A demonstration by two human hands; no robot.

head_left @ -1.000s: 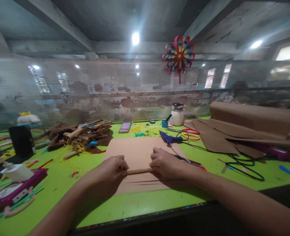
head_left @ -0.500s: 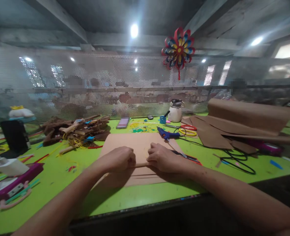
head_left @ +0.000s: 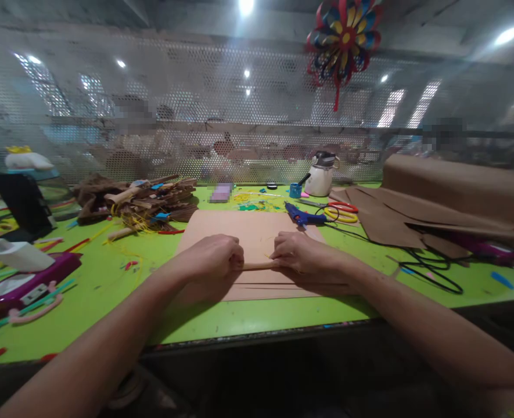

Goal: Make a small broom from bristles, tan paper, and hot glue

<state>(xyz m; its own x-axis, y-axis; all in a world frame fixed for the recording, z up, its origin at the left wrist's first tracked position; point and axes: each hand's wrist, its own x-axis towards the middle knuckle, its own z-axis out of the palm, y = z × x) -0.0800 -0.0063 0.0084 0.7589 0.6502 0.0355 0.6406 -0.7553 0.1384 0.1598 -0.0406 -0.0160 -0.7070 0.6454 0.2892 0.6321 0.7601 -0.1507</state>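
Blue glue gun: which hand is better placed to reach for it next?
Probably the right hand: the glue gun lies just beyond it, while the left hand is farther off. Both hands pinch the tan strip, so either would need to let go first.

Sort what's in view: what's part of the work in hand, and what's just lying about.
In use:
- thin tan strip, held between left hand and right hand
- pale sheets beneath it

Apparently just lying about:
- blue glue gun
- scissors
- brown paper
- white jug
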